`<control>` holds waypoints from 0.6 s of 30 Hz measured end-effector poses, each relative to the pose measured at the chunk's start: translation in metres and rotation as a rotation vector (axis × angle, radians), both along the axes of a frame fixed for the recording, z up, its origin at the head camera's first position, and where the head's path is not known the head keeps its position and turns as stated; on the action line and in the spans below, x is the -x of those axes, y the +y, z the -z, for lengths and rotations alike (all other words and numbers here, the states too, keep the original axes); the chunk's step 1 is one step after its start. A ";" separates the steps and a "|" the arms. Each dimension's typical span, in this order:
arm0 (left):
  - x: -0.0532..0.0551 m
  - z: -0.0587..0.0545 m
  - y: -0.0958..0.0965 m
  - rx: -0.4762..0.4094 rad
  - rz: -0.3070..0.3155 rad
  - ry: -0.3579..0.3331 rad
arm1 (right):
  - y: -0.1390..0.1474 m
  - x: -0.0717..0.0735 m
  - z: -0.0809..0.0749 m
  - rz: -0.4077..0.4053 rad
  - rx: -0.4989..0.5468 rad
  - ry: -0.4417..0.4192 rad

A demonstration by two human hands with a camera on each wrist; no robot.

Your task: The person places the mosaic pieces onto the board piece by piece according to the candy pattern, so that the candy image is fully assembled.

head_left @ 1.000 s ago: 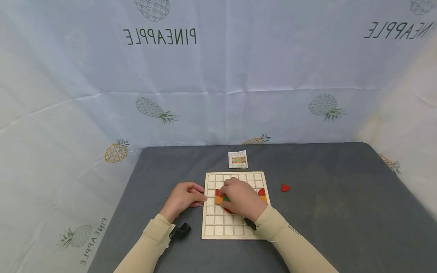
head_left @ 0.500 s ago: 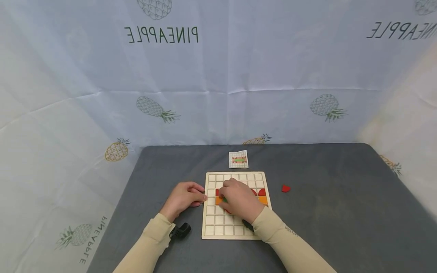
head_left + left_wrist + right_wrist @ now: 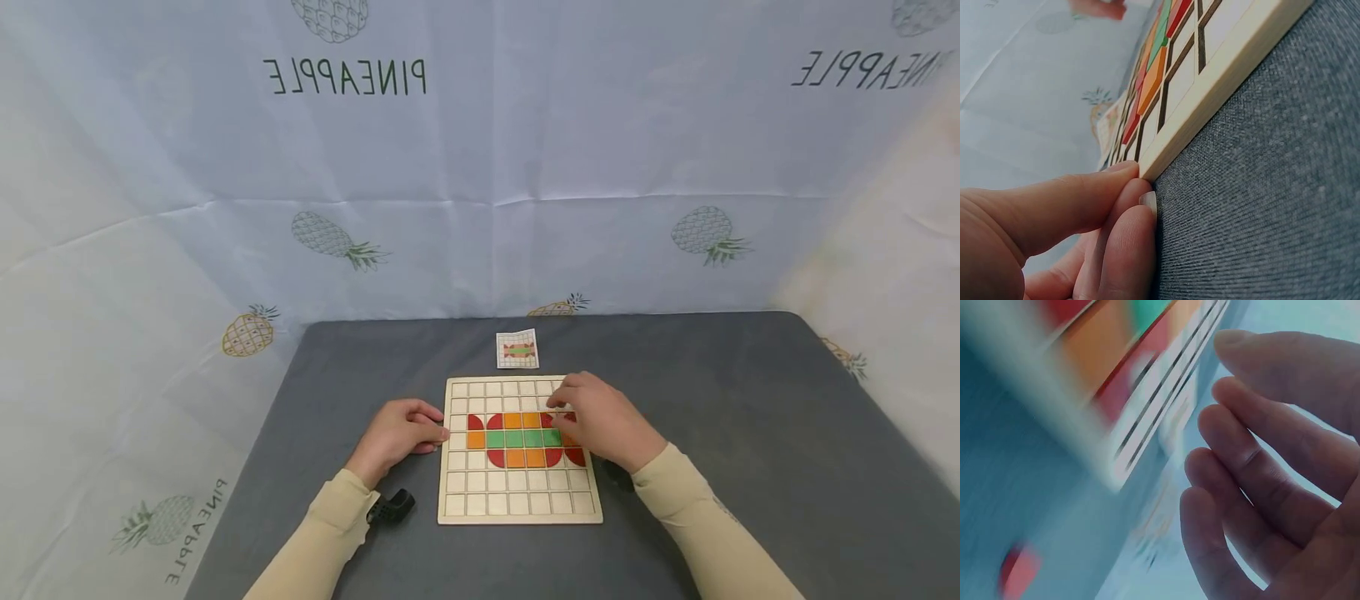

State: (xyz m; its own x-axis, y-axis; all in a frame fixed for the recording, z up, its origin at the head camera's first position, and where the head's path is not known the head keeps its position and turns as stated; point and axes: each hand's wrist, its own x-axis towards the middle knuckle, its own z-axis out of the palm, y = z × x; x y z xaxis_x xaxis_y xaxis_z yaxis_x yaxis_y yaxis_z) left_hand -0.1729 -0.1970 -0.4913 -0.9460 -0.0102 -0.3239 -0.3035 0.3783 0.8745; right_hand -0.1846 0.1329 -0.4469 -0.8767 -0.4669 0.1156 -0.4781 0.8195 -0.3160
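Observation:
A light wooden grid board [image 3: 517, 505] lies on the dark cloth, bearing rows of coloured tiles. A green tile [image 3: 513, 438] lies in the middle row of greens, with an orange tile [image 3: 514, 457] and a rounded red tile [image 3: 496, 457] among those bordering it. My left hand [image 3: 399, 435] holds the board's left edge, thumb and bent forefinger together there in the left wrist view. Over the board's right side hovers my right hand [image 3: 607, 421], its fingers loosely bent and holding nothing in the right wrist view. It hides some tiles from the head view.
A small pattern card [image 3: 517, 350] lies behind the board. One loose red piece [image 3: 1020, 572] rests on the cloth beyond the board's right side, hidden in the head view. A pineapple-print sheet [image 3: 420, 258] hangs behind the table.
My right hand has let go of a green tile at the left of the pattern and moved right, uncovering the tile rows. The left hand stays at the board's edge.

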 end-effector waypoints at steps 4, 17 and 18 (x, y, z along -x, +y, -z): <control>0.000 0.000 0.000 -0.001 -0.007 -0.004 | 0.041 0.001 0.003 0.070 -0.009 -0.001; 0.001 -0.002 0.001 0.023 -0.003 -0.004 | 0.100 0.012 0.021 0.161 -0.004 -0.045; 0.001 -0.002 0.001 0.021 -0.001 -0.005 | 0.100 0.013 0.023 0.166 -0.007 -0.053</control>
